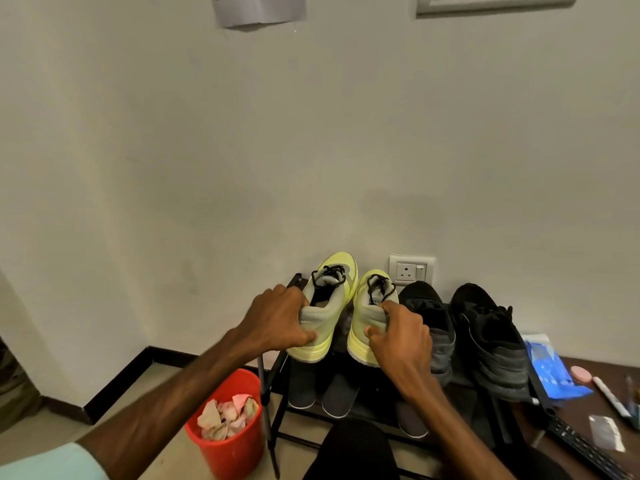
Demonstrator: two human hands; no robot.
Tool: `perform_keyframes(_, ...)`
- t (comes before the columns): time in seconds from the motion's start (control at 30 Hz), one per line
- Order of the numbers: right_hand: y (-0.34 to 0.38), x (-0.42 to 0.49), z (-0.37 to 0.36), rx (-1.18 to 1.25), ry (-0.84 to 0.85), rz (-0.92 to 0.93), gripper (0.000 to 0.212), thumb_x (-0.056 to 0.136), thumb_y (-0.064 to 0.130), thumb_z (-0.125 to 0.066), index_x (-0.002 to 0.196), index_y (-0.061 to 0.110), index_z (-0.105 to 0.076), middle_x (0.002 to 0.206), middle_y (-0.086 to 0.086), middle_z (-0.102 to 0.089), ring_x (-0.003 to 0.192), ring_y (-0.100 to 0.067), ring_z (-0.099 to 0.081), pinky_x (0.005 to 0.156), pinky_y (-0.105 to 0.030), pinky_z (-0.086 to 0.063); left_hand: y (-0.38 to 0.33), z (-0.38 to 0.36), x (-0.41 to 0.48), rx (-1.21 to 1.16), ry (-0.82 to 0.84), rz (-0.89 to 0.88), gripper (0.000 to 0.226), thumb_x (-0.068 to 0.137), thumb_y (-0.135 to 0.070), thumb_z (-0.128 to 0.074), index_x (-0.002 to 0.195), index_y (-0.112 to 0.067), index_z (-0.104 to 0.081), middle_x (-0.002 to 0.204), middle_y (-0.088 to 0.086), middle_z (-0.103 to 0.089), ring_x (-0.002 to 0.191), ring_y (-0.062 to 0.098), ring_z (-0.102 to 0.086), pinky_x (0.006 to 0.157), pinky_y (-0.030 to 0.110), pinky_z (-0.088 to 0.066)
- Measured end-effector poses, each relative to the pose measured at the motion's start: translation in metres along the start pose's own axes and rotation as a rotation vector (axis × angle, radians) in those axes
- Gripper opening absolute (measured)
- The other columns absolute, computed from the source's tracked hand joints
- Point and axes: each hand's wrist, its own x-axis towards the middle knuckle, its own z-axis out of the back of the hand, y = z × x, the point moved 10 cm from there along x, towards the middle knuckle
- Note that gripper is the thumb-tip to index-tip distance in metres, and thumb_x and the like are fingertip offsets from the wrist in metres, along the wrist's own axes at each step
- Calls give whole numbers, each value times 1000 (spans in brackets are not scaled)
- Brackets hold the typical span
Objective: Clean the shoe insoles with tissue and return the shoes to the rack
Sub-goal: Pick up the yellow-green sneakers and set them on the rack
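where the pale wall (242, 150) meets the floor, a black shoe rack (275, 375) stands against it, seen from above and in front. red bin (228, 448) on the floor just left of the rack, holding crumpled tissues (225, 417), some with pinkish marks. dark table (568, 414) just right of the rack.

top tier, right half: two black shoes (491, 337), side by side, toes to the wall. top tier, left half: two yellow shoes, also toes to the wall, heels at the front edge, black laces loose. cannot tell whether their soles rest fully on the tier. lower tier: grey shoes (339, 393), toes pointing outward.

left hand (277, 317) grips the heel of the left yellow shoe (332, 306): fingers curled over the grey collar, thumb pressed low on the heel's outer side. right hand (401, 337) pinches the heel of the right yellow shoe (370, 306): forefinger hooked over the collar, thumb on the back of the heel. the two shoes are just beside each other, nearly touching at the forefoot.

smaller items: blue packet (550, 372) on the table edge beside the outer black shoe; black remote (581, 448) near the table's front; white wall socket (412, 270) behind the shoes; white marker (609, 396); small pink disc (581, 373) next to the packet.
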Motion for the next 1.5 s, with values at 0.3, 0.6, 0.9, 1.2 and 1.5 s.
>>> perform_keyframes(0.3,7,5,-18,-18,2,37,39,91,21,-72,129,18,-64,119,-4,-69,106,-29,-67,83,-36,-53,16,-27,14,38,38,56,41,60,-54,-76,84,-23,-64,80,-4,-61,75,19,-58,62,29,-47)
perform_keyframes(0.6,6,17,-34,-80,55,34,39,94,20,-69,132,19,-61,122,-5,-67,110,-30,-66,85,-36,-51,28,-40,34,-1,22,76,42,63,-52,-77,92,-23,-67,83,-4,-61,78,19,-60,68,30,-52)
perform_keyframes(0.9,7,18,-50,-135,91,79,41,93,22,-68,133,21,-59,126,-3,-64,110,-30,-66,86,-39,-52,32,-52,38,-20,5,95,54,67,-54,-75,108,-20,-67,101,0,-68,89,25,-64,75,35,-56)
perform_keyframes(1.2,8,16,-51,-171,134,133,51,93,31,-70,138,20,-51,131,-4,-60,114,-29,-64,88,-41,-53,27,-49,25,-19,-8,105,61,80,-49,-76,129,-21,-54,122,4,-65,106,27,-63,81,35,-49)
perform_keyframes(1.5,7,17,-51,-114,165,159,53,89,28,-75,133,14,-49,126,-7,-62,111,-31,-64,83,-40,-52,-5,-32,6,-68,-241,-65,55,79,-29,-78,128,-14,-57,129,5,-60,117,24,-57,94,37,-52)
